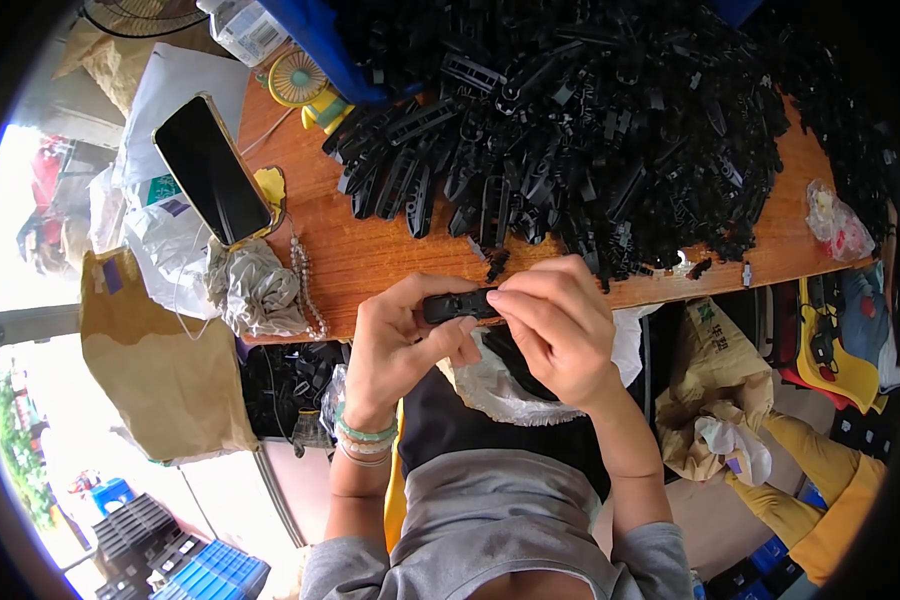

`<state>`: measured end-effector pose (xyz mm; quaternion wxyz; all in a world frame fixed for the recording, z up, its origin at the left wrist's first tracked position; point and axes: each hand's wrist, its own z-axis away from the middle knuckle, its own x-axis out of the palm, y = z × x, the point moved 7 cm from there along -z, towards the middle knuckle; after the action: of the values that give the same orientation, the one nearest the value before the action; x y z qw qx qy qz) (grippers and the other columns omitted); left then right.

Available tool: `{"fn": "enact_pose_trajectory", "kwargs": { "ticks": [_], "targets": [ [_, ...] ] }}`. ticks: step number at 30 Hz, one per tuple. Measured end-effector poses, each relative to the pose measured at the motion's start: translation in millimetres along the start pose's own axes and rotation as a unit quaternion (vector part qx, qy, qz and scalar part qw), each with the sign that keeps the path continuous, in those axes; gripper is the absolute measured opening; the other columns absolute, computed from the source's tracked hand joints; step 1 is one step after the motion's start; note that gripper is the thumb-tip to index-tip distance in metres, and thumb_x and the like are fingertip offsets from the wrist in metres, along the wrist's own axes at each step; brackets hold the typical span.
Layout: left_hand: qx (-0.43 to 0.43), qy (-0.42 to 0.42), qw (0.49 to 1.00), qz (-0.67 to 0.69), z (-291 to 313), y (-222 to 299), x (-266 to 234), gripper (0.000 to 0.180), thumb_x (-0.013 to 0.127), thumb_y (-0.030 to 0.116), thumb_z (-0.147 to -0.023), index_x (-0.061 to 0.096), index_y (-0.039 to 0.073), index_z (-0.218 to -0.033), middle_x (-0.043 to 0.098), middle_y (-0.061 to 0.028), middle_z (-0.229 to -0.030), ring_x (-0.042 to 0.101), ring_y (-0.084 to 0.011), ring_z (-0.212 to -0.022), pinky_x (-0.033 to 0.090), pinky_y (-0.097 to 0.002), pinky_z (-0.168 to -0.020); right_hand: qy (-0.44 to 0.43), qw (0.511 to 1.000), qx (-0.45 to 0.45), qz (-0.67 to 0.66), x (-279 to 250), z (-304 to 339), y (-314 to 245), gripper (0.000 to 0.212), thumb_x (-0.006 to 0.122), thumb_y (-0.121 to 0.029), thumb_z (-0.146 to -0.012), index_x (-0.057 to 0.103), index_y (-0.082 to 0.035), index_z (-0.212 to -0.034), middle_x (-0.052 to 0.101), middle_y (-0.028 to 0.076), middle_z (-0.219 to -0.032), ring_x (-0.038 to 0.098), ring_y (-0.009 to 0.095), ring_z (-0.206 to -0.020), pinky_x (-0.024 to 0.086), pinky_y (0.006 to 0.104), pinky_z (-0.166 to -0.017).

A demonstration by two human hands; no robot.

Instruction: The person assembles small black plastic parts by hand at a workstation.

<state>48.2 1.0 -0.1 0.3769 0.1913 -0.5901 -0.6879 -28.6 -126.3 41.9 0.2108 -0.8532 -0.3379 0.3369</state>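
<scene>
A small, elongated black plastic part (452, 307) is held level just over the table's near edge. Thumb and fingers of my left hand (398, 338) are closed around its left end. My right hand (562, 325) pinches at the right end, fingertips pressed together there. Whether a second small piece sits in that pinch is hidden. Beyond both hands, a large heap of black plastic parts (570, 140) covers much of the wooden table (300, 215). A few loose black bits (496, 263) lie between the heap and my hands.
At the left stand a phone (213, 170), crumpled grey cloth (255, 288), a bead string (305, 290) and a small yellow fan (302, 80). A blue bin (320, 40) tips toward the heap. Paper bags (160, 350) hang off the left edge. A plastic bag (838, 222) lies far right.
</scene>
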Motion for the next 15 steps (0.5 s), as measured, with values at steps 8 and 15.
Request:
{"fn": "enact_pose_trajectory", "kwargs": {
  "ticks": [8, 15],
  "targets": [
    [0.056, 0.088, 0.995, -0.008, 8.6, -14.3, 4.3, 0.022, 0.067, -0.002, -0.082, 0.058, -0.005, -0.101, 0.064, -0.0057, -0.080, 0.062, -0.0081, -0.065, 0.048, -0.0186, -0.057, -0.033, 0.969, 0.220, -0.108, -3.3, 11.6, 17.7, 0.032, 0.073, -0.004, -0.074, 0.063, 0.001, -0.105, 0.062, 0.010, -0.089, 0.059, 0.023, -0.079, 0.046, 0.0328, -0.067],
    [-0.017, -0.012, 1.000, -0.022, 16.4, -22.8, 25.8, 0.020, 0.065, 0.002, -0.085, 0.061, -0.006, -0.103, 0.067, -0.0099, -0.074, 0.066, -0.0108, -0.063, 0.051, -0.0223, -0.056, -0.134, 0.934, 0.296, -0.146, -15.4, 41.8, 23.6, 0.029, 0.074, -0.008, -0.076, 0.065, 0.003, -0.101, 0.062, 0.010, -0.078, 0.060, 0.019, -0.068, 0.046, 0.0300, -0.063]
  ]
}}
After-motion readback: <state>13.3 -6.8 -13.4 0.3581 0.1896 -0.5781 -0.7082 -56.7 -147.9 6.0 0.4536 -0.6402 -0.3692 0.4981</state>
